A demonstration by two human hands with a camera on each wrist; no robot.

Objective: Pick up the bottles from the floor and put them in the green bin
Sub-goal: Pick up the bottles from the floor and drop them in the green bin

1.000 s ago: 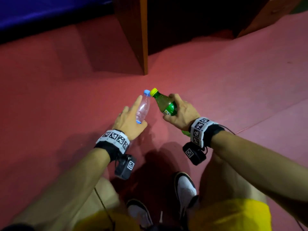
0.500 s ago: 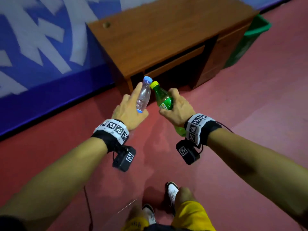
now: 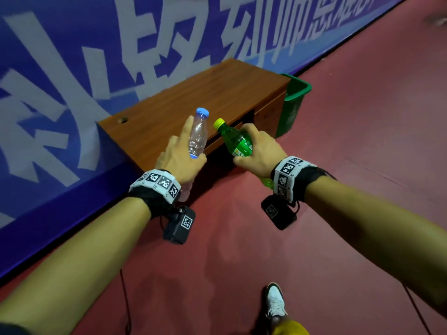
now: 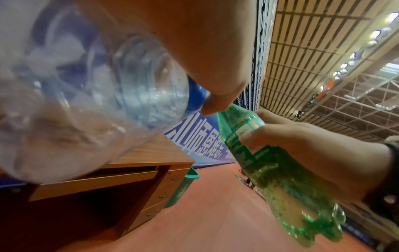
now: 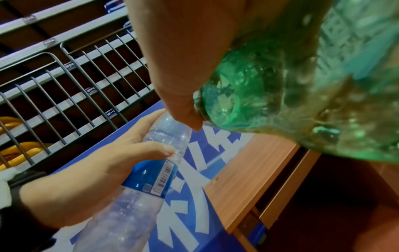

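Both hands raised higher since earlier, desk now farther off, left hand gripping clear bottle, right hand gripping green bottle, green bin beside desk's far end.

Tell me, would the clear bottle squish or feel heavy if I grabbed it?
Probably light: the clear bottle looks empty, since you can see right through it. It may squish and crackle a bit, because its walls look thin and ribbed. It likely isn't very slippery: the left hand holds it over the paper label, though its round body would probably roll if laid down.
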